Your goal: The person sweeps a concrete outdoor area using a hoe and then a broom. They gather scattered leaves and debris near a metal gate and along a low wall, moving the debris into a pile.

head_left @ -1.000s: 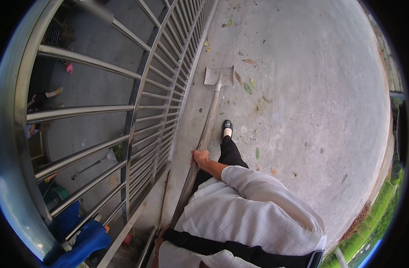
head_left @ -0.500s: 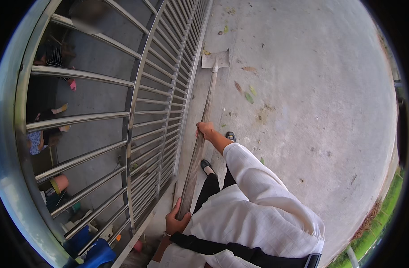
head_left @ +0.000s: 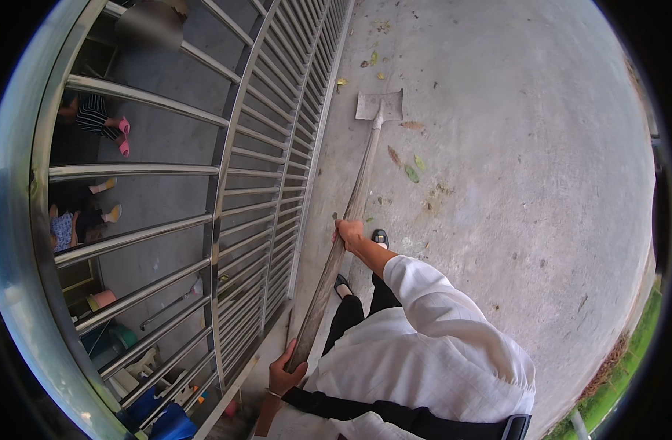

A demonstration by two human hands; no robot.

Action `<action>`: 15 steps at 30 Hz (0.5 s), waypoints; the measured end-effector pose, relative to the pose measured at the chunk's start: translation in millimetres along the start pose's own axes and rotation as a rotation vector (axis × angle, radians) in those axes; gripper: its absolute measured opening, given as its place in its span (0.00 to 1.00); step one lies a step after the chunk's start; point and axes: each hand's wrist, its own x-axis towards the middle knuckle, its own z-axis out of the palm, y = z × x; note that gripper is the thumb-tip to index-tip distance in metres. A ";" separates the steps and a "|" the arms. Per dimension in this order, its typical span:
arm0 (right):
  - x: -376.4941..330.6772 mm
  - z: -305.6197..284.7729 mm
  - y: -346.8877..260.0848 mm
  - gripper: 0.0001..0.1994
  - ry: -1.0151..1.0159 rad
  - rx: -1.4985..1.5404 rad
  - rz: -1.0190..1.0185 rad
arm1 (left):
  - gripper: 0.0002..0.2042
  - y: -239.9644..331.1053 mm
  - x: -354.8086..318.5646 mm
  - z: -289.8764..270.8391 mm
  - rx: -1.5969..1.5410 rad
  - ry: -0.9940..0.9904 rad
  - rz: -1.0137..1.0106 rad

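Note:
A long-handled shovel runs from beside my waist out over the concrete floor. Its flat, square, greyish blade is at the far end, and a few leaves lie close by. My right hand is wrapped round the middle of the wooden shaft. Lower down, my left hand grips the near end, with a bracelet on its wrist. Whether the blade touches the floor I cannot tell.
A metal railing stands close on my left. Beyond it are people's legs, a pink pot and blue items. Green and brown leaves lie on the concrete floor. Grass borders the right side.
The shovel blade has swung right, away from the railing, and slightly nearer. My right hand has shifted right and nearer with the shaft. Both hands keep their grip.

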 end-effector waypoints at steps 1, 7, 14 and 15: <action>-2.1 -3.5 0.3 0.05 0.003 -0.012 0.008 | 0.29 0.2 -1.3 3.4 0.020 -0.004 0.014; 38.9 -5.1 -41.1 0.05 -0.121 0.131 -0.022 | 0.28 44.1 42.3 10.1 0.047 -0.034 0.020; 12.9 10.1 -96.8 0.05 -0.294 0.353 -0.078 | 0.28 88.1 152.9 27.3 -0.160 -0.095 0.126; 7.4 10.5 -105.7 0.04 -0.276 0.317 -0.074 | 0.27 101.7 154.3 29.0 -0.183 -0.100 0.102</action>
